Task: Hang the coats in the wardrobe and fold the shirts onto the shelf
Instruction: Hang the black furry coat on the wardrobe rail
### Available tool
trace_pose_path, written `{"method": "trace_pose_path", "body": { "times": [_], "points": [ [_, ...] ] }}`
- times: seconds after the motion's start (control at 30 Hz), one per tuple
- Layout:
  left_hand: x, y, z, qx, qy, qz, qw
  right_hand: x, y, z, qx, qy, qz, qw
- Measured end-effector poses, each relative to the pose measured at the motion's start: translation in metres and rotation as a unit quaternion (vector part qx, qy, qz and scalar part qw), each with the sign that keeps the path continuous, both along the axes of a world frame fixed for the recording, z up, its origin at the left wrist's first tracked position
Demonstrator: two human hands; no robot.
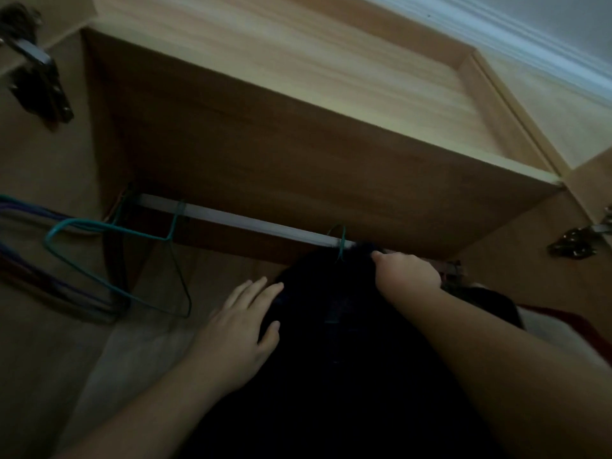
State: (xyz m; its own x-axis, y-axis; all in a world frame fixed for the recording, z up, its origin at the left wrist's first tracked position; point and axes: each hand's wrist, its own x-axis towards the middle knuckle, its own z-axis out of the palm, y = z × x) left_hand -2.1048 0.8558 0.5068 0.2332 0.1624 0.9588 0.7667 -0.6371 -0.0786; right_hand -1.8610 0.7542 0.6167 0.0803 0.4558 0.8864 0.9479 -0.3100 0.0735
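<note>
Head view, dim light, looking up into a wardrobe (298,154) of pale wood-grain board. A flat grey metal rail (238,223) runs under the wardrobe's top panel, left to right and slightly downward.

Black coat (331,342): dark, matte fabric, no detail readable. It hangs from the rail's right part on a thin green wire hanger (341,241), whose hook is over the rail. The coat fills the space below the rail, between both forearms.

Left hand (245,326): fingers straight and slightly spread, palm laid flat on the coat's left side, below the rail.

Right hand (407,271): just under the rail, right of the green hook, at the coat's top edge. Fingers curl into the fabric near the collar; the grip itself is hidden behind the knuckles, so whether it pinches cloth or hanger cannot be told.

Left of the coat, an empty teal wire hanger (116,263) hangs on the rail, triangular, tilted. Farther left, a bundle of purple and grey hangers (39,220).

Right of the coat, under the rail's right end: a sliver of red-and-white garment (563,329). Metal door hinges (576,241) at far right.
</note>
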Motion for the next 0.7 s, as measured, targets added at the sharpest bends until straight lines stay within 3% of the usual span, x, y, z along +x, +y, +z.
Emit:
{"method": "trace_pose_path", "body": {
  "times": [0.3,0.5,0.7],
  "points": [
    [0.004,0.018,-0.018,-0.012,-0.005,0.001,1.000,-0.012,0.011,-0.016,-0.021,-0.045,-0.032,0.998],
    [0.002,0.002,-0.034,-0.018,0.008,-0.006,1.000,-0.021,-0.003,-0.027,0.007,-0.041,-0.028,0.999],
    [-0.008,-0.023,-0.049,-0.011,0.028,0.033,0.999,-0.019,-0.013,-0.055,0.006,-0.094,-0.031,0.995]
  ]
}}
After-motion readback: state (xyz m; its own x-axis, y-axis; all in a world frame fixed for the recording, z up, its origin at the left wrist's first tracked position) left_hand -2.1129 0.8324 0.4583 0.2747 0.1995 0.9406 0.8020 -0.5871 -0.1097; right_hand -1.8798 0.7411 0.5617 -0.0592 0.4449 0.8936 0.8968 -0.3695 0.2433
